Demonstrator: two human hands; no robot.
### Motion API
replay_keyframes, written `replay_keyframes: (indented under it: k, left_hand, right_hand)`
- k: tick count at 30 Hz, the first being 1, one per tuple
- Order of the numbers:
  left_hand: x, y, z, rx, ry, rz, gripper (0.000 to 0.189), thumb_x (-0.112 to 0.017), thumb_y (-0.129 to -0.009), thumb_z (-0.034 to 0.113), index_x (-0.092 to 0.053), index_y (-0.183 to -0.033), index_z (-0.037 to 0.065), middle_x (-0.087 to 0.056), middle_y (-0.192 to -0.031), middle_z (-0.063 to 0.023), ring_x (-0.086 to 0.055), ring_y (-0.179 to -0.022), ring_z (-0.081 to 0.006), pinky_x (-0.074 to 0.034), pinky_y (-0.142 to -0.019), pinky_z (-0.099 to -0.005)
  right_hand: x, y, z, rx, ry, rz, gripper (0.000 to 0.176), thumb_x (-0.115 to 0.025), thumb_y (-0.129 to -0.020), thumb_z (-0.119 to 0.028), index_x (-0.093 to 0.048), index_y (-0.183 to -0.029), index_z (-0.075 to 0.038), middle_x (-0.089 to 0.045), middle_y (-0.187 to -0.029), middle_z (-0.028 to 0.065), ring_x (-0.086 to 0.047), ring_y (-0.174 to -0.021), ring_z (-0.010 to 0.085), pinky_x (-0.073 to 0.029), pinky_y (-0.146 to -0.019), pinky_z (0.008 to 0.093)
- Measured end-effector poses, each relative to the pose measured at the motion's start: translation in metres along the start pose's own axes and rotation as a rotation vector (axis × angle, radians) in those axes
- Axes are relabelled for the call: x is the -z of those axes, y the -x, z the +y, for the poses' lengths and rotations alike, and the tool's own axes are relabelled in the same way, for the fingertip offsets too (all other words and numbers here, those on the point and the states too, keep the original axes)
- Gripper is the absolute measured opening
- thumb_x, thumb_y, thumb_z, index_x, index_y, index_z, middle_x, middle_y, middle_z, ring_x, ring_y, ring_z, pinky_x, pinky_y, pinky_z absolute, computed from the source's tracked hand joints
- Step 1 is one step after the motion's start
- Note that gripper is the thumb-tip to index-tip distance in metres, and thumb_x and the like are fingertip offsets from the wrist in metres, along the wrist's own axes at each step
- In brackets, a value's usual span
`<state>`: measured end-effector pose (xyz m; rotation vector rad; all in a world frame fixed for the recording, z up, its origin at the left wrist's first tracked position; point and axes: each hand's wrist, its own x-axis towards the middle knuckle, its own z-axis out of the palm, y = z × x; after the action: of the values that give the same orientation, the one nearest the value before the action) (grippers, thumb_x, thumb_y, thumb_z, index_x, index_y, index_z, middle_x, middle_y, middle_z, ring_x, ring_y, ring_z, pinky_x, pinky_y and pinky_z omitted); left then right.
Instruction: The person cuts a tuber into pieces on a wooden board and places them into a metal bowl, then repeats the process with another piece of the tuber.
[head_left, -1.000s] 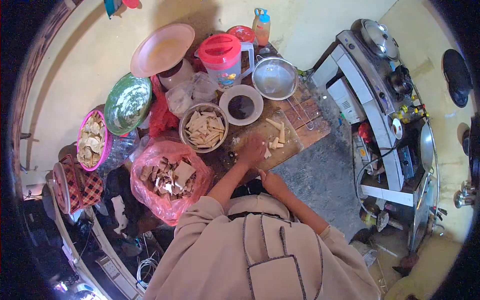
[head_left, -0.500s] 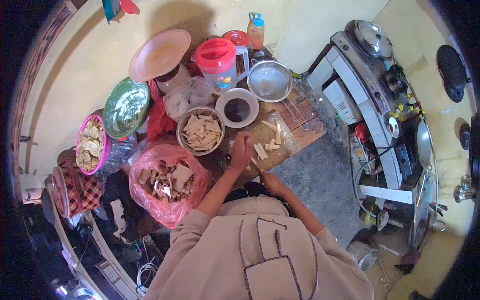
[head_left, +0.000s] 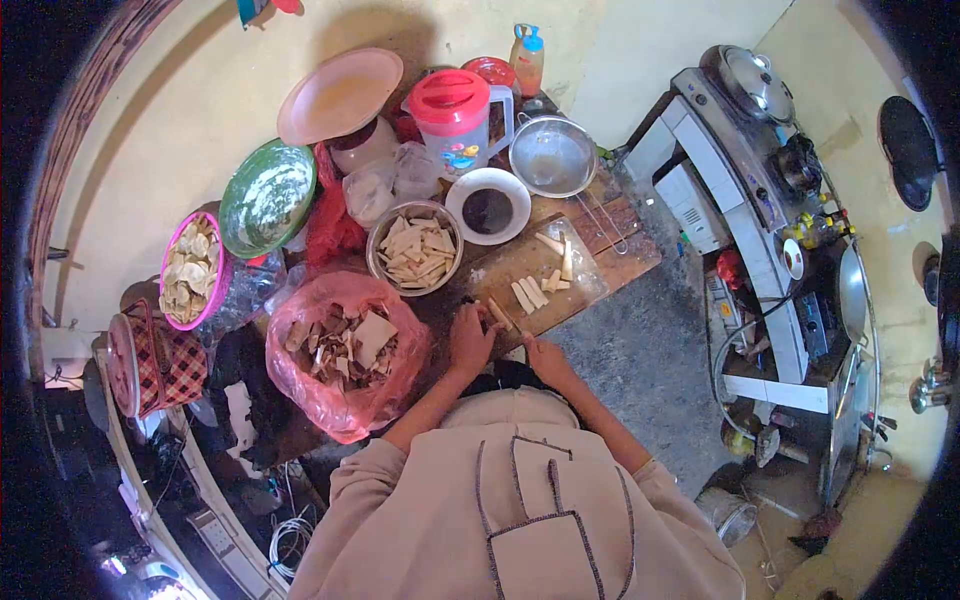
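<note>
My left hand [head_left: 472,341] is at the near edge of the wooden cutting board [head_left: 566,322], its fingers curled against a pale stick of root [head_left: 501,314] that looks like cassava. To its right, my right hand [head_left: 548,360] is closed in a fist with the thumb forward; what it grips is mostly hidden. Several cut sticks [head_left: 529,293] lie side by side on the board, and a few longer pieces [head_left: 567,262] rest behind them. Just beyond my left hand stands a metal bowl [head_left: 374,270] filled with similar sticks.
A pink plastic bag [head_left: 405,385] of brown peels sits at the left. Behind are a white bowl [head_left: 461,222] of dark liquid, a strainer [head_left: 553,157], a red-lidded pitcher [head_left: 455,120], a green basin [head_left: 268,198] and a pink basket [head_left: 172,312] of pale slices. A stove [head_left: 740,150] stands right.
My left hand has come back from over the board near the metal bowl, down to the near edge beside my right hand. The view has shifted slightly; my right hand stays in nearly the same place.
</note>
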<state>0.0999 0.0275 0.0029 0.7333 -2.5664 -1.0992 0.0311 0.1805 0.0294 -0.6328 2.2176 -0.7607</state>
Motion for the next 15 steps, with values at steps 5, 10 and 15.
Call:
replay_keyframes:
  k: [5,10,15]
  left_hand:
    - [-0.004,0.003,0.002,0.033,-0.017,0.019,0.042,-0.067,-0.068,0.023,-0.047,-0.1,0.005,-0.049,-0.092,-0.0134,-0.049,-0.086,-0.0304,-0.039,-0.074,-0.0397]
    - [-0.003,0.002,0.005,0.019,-0.126,0.042,0.044,-0.066,-0.069,0.026,-0.047,-0.102,0.005,-0.049,-0.095,-0.0141,-0.049,-0.09,-0.0315,-0.039,-0.076,-0.0401]
    - [-0.003,0.002,0.006,0.022,-0.125,0.0,0.043,-0.065,-0.069,0.025,-0.047,-0.103,0.006,-0.049,-0.097,-0.0144,-0.048,-0.094,-0.0317,-0.039,-0.077,-0.0407]
  right_hand:
    - [-0.005,0.004,-0.011,-0.01,0.025,0.066,0.059,-0.023,-0.091,-0.039,-0.057,-0.076,0.006,-0.055,-0.077,0.03,-0.053,-0.079,0.0457,-0.041,-0.072,0.05]
    - [-0.007,0.006,-0.015,-0.009,0.013,0.084,0.06,-0.023,-0.091,-0.04,-0.057,-0.076,0.007,-0.055,-0.076,0.0308,-0.053,-0.079,0.0463,-0.041,-0.072,0.0508]
    - [-0.014,0.003,-0.009,-0.005,0.036,0.101,0.06,-0.023,-0.091,-0.04,-0.057,-0.076,0.007,-0.055,-0.075,0.0314,-0.053,-0.078,0.0468,-0.041,-0.071,0.051]
